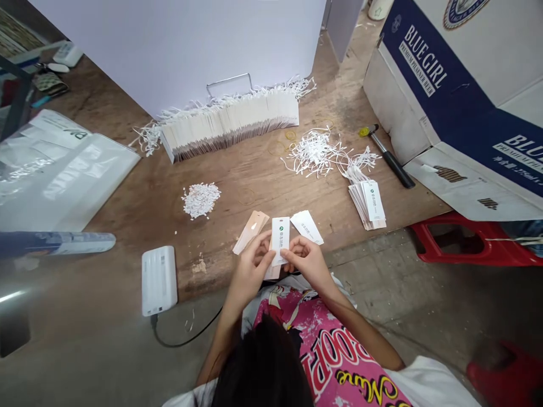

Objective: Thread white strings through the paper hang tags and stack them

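A white tag point(280, 240) with a green mark and dark lettering is held upright at the table's front edge. My left hand point(253, 261) pinches its left side, and my right hand point(306, 259) grips its lower right corner. A peach-coloured card shows just below it. Left of the held tag lies a small stack of peach tags point(251, 230); white tags point(307, 226) lie fanned to the right. Further right sits a bundle of strung tags point(367, 204), under a heap of white strings point(317, 151).
A long row of packed tags point(231, 125) stands at the back. White bits point(201, 200) lie left of centre. A hammer point(391, 156) rests beside a Blue Girl carton point(424, 73). A power bank point(159, 281), plastic bags point(63, 169) and a red stool point(475, 242) are also in view.
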`<state>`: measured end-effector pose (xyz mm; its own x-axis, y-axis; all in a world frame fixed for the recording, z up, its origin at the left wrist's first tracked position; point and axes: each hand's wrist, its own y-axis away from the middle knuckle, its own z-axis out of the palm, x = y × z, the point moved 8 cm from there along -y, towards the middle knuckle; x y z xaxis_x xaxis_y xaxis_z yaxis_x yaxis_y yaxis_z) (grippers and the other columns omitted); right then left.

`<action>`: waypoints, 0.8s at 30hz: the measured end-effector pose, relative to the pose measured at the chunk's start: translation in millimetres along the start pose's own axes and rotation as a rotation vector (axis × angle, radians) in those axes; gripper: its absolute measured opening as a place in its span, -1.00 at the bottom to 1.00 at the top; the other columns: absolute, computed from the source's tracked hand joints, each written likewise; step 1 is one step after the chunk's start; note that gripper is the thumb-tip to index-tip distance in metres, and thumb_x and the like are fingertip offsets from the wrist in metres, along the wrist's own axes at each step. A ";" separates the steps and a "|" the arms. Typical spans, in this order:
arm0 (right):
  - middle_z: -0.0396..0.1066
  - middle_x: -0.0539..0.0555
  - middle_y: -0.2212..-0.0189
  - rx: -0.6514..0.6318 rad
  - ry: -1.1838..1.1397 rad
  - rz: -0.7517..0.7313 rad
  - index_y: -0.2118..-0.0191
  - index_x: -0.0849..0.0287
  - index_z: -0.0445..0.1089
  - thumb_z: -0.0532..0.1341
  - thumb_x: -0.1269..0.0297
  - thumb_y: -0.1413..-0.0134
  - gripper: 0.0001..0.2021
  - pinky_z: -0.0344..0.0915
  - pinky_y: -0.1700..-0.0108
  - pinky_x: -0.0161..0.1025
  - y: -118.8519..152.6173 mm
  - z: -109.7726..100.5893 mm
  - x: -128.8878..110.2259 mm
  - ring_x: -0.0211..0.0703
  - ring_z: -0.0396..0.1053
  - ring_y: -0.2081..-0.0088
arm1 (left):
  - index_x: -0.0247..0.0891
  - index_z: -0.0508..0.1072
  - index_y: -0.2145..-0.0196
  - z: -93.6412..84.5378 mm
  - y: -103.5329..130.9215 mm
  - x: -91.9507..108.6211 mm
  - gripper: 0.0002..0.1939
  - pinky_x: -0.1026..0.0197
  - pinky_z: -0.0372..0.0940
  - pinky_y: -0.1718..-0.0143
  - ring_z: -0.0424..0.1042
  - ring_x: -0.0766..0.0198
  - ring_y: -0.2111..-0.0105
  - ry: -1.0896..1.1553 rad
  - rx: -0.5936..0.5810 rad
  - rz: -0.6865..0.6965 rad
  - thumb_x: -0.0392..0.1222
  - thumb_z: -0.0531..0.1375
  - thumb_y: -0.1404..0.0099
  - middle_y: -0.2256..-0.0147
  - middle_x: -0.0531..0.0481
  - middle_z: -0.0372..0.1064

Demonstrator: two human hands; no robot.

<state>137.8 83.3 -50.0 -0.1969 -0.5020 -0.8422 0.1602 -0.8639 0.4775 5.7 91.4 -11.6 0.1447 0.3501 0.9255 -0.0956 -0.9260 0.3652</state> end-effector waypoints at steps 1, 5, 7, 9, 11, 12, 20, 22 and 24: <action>0.38 -0.09 0.67 -0.034 0.064 -0.025 0.46 0.14 0.27 0.36 0.04 0.12 -0.67 0.20 0.62 -0.37 0.3 1.0 -3.6 -0.28 0.31 0.68 | -0.18 0.36 0.02 3.8 0.2 -1.9 -0.62 0.24 0.39 0.30 0.47 0.19 0.24 0.015 0.003 -0.013 -0.07 0.21 -0.21 0.21 -0.05 0.42; 0.47 -0.02 0.53 -0.264 0.464 -0.209 0.39 0.15 0.43 0.25 0.16 -0.07 -0.83 0.31 0.43 -0.30 -13.1 -2.7 -40.3 -0.21 0.41 0.50 | -0.17 0.28 0.09 3.4 -2.7 -10.5 -0.68 0.22 0.39 0.23 0.49 0.18 0.18 0.089 0.069 -0.036 -0.09 0.21 -0.21 0.12 -0.08 0.44; 0.52 0.03 0.40 -0.136 0.651 -0.379 0.32 0.15 0.48 0.19 0.23 -0.12 -0.85 0.34 0.28 -0.23 -39.5 -26.1 -76.0 -0.16 0.44 0.36 | -0.16 0.24 0.09 -1.2 -4.1 -13.6 -0.67 0.22 0.38 0.21 0.49 0.20 0.16 0.118 0.098 -0.034 -0.09 0.20 -0.22 0.11 -0.09 0.45; 0.52 0.10 0.30 0.164 0.856 -0.560 0.24 0.18 0.49 0.14 0.35 -0.14 -0.83 0.32 0.18 -0.16 -72.5 -57.7 -115.4 -0.11 0.43 0.28 | -0.16 0.19 0.09 -4.0 -4.9 -16.9 -0.66 0.22 0.38 0.23 0.50 0.19 0.17 0.151 0.098 -0.042 -0.07 0.20 -0.23 0.14 -0.10 0.47; 0.49 0.17 0.25 0.326 1.123 -0.664 0.25 0.20 0.51 0.14 0.43 -0.12 -0.81 0.28 0.13 -0.10 -107.9 -72.8 -138.5 -0.03 0.39 0.21 | -0.15 0.16 0.09 -4.4 -5.1 -20.5 -0.64 0.22 0.38 0.29 0.51 0.19 0.20 0.192 0.086 -0.060 -0.05 0.19 -0.23 0.16 -0.09 0.49; 0.47 0.19 0.24 0.338 1.229 -0.682 0.26 0.21 0.52 0.14 0.46 -0.10 -0.80 0.26 0.11 -0.09 -125.9 -75.2 -142.8 0.01 0.37 0.17 | -0.14 0.15 0.09 -4.4 -5.1 -22.1 -0.63 0.23 0.38 0.31 0.51 0.19 0.21 0.209 0.084 -0.069 -0.04 0.19 -0.23 0.16 -0.08 0.49; 0.44 0.20 0.24 0.295 1.434 -0.726 0.28 0.22 0.52 0.12 0.43 -0.14 -0.80 0.23 0.07 -0.10 -176.7 -74.4 -143.1 0.04 0.31 0.13 | -0.15 0.12 0.10 -0.4 -5.2 -26.8 -0.59 0.25 0.34 0.41 0.52 0.20 0.36 0.263 0.071 -0.129 0.00 0.20 -0.21 0.30 -0.04 0.53; 0.45 0.19 0.24 0.304 1.409 -0.765 0.27 0.20 0.51 0.11 0.40 -0.17 -0.80 0.20 0.04 -0.06 -172.3 -75.6 -148.8 0.05 0.30 0.13 | -0.16 0.12 0.10 -0.6 -5.1 -26.8 -0.59 0.25 0.34 0.43 0.52 0.18 0.36 0.276 0.071 -0.139 0.01 0.20 -0.21 0.33 -0.04 0.53; 0.48 0.17 0.24 0.336 1.361 -0.807 0.26 0.18 0.49 0.10 0.39 -0.19 -0.81 0.17 0.02 -0.01 -165.2 -77.9 -157.5 0.06 0.31 0.11 | -0.16 0.11 0.07 -0.7 -5.2 -26.9 -0.57 0.24 0.35 0.43 0.53 0.16 0.34 0.284 0.071 -0.144 0.00 0.20 -0.21 0.35 -0.04 0.52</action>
<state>217.7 308.3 -15.7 0.8675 0.3121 -0.3874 0.2015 -0.9324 -0.3001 1.6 86.9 -38.3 -0.1295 0.4941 0.8597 -0.0242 -0.8683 0.4955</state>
